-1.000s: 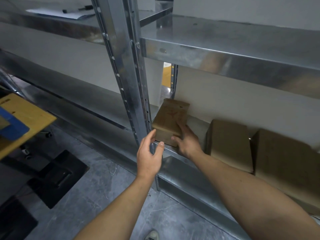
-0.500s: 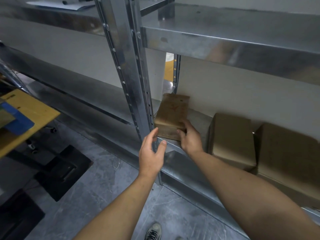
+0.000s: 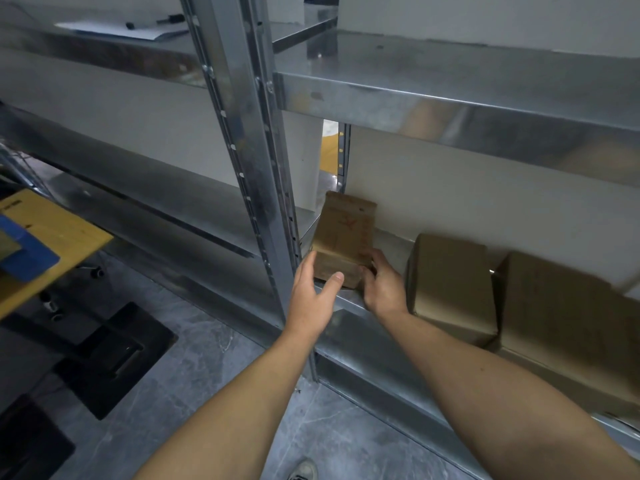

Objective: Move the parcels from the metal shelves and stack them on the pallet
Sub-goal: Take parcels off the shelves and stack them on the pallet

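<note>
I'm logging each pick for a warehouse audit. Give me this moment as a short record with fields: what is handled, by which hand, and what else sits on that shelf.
item: small parcel, brown cardboard
place: left end of the lower shelf, beside the upright post
left hand: holds the near left corner, thumb on the front face
right hand: grips the near right side
lifted: cannot tell
others on shelf: middle parcel and right parcel, both larger, neither held
pallet: not in view
</note>
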